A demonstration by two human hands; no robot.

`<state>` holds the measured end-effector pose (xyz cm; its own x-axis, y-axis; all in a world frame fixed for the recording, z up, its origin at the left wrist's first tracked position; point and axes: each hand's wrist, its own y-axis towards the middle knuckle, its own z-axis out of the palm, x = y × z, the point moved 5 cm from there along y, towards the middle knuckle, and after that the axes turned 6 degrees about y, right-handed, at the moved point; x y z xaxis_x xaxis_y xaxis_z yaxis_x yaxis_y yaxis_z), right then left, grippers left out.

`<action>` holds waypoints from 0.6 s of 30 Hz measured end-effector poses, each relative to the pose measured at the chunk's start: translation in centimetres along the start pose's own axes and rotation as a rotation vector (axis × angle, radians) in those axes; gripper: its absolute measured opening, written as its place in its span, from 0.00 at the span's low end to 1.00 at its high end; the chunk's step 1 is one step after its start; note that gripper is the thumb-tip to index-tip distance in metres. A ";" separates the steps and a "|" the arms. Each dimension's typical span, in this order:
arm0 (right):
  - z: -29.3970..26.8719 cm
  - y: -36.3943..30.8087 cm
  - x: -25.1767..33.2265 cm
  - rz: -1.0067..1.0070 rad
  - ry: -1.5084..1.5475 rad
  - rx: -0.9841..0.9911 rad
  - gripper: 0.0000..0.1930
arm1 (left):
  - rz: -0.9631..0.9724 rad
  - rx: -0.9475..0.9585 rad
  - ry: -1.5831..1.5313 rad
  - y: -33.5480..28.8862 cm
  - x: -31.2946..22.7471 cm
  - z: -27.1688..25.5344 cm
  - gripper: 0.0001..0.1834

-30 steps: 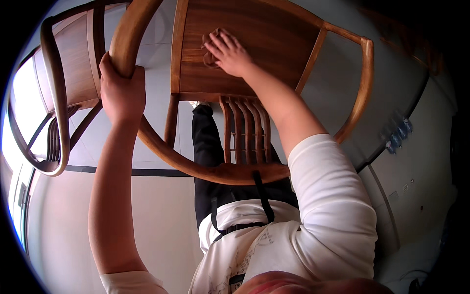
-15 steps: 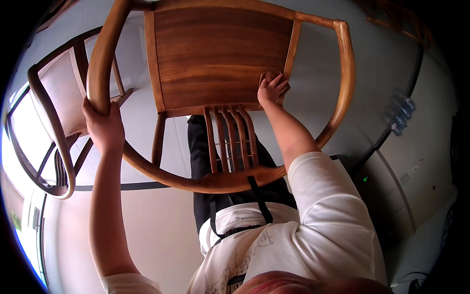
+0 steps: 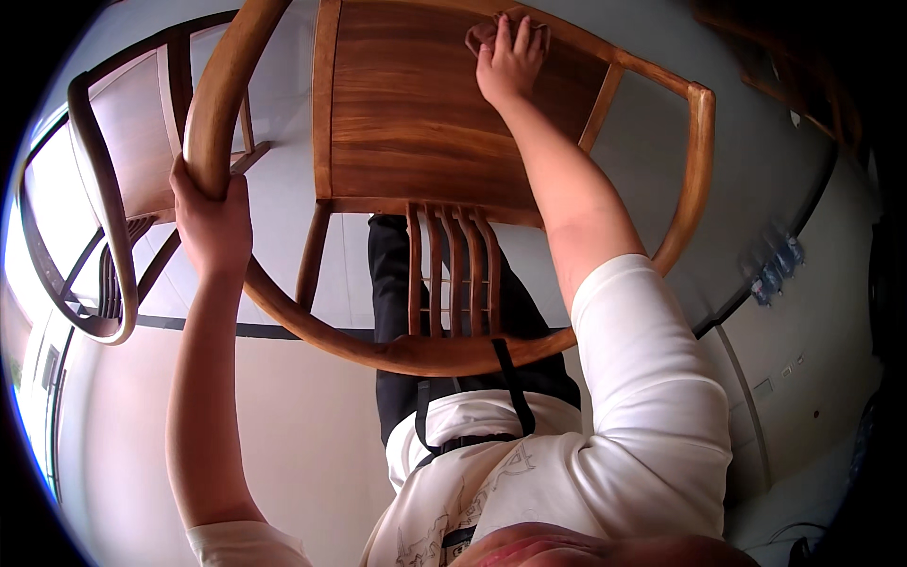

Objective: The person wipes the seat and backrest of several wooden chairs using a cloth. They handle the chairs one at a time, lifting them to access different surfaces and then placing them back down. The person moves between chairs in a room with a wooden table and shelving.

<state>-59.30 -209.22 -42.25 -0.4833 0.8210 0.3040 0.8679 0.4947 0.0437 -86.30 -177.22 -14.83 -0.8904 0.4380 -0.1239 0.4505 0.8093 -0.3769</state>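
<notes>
- Head view: the wooden chair (image 3: 372,142) you are working on takes up the middle, its brown seat panel (image 3: 425,123) at twelve o'clock and its curved back rail (image 3: 425,357) at six, close in front of your waist.
- Your left hand (image 3: 213,219), between nine and ten o'clock, is curled round the left armrest (image 3: 221,109); the fingertips on the far side are hidden from you here.
- Your right hand (image 3: 510,74), just past twelve, has its fingers spread and nearly straight over a bunched brown cloth (image 3: 482,38). You have the cloth under them; whether any finger pinches it, you cannot tell.
- That cloth lies at about one o'clock on the seat, against its far edge, away from the back slats (image 3: 457,274).
- Around you, a second chair (image 3: 142,142) stands between nine and ten o'clock, beyond your left hand, and some blurred bluish objects (image 3: 777,269) lie near three.
- The step in hand looks like wiping the seat with the cloth while you steady the frame by its armrest.
- Your next stroke would call for even pressure, the cloth kept between fingers and wood, a firm hold on the armrest, and care not to let the cloth slip over the edge.
</notes>
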 end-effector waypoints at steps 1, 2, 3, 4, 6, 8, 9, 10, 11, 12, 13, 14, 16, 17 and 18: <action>0.3 -0.1 3.9 -0.045 -0.022 0.066 0.32 | -0.011 0.005 0.000 0.0 0.5 0.1 0.39; 1.0 -0.5 7.1 -0.143 -0.006 0.118 0.32 | 0.001 -0.006 -0.004 0.1 0.8 0.1 0.39; 1.7 -1.5 10.2 -0.223 0.072 0.247 0.32 | 0.012 -0.016 -0.008 0.2 1.2 0.2 0.39; 2.4 -2.7 13.0 -0.340 0.066 0.332 0.31 | 0.029 -0.026 -0.013 0.3 1.3 0.2 0.39; 2.9 -5.8 17.2 -0.619 -0.026 0.593 0.31 | -0.006 -0.011 -0.005 0.1 1.5 0.1 0.39; 3.1 -7.0 17.7 -0.764 -0.002 0.672 0.31 | -0.028 0.001 -0.002 0.1 1.4 0.2 0.40; 3.2 -6.4 17.3 -0.785 -0.034 0.671 0.31 | -0.038 0.003 -0.001 0.0 1.5 0.1 0.40; 3.2 -5.2 16.4 -0.805 -0.066 0.670 0.31 | -0.048 0.006 0.001 0.0 1.6 0.1 0.40; 3.2 -2.7 14.9 -0.701 -0.067 0.635 0.31 | -0.039 0.000 -0.001 0.1 1.4 0.1 0.40; 2.9 0.2 12.5 -0.552 0.002 0.477 0.31 | -0.030 -0.006 -0.002 0.2 1.2 0.1 0.40; 1.0 3.3 11.1 -0.474 0.020 0.298 0.32 | -0.029 -0.008 -0.001 0.1 1.6 0.0 0.40; -2.7 6.0 11.8 -0.414 0.046 0.118 0.30 | -0.064 0.003 0.002 -0.5 2.3 -0.1 0.40; -1.6 9.2 5.5 -0.260 -0.049 0.038 0.28 | -0.038 0.018 -0.023 0.3 1.5 -0.1 0.40; -0.9 9.9 3.8 -0.219 -0.041 0.122 0.28 | -0.033 0.013 -0.015 0.4 1.3 -0.2 0.40; -0.8 9.6 3.7 -0.189 -0.019 0.197 0.27 | -0.037 0.014 -0.003 0.3 1.3 -0.2 0.40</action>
<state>-52.60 -201.67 -39.97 -0.6380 0.7132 0.2904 0.7241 0.6839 -0.0888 -87.33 -176.36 -14.87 -0.9065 0.4070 -0.1125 0.4167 0.8192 -0.3941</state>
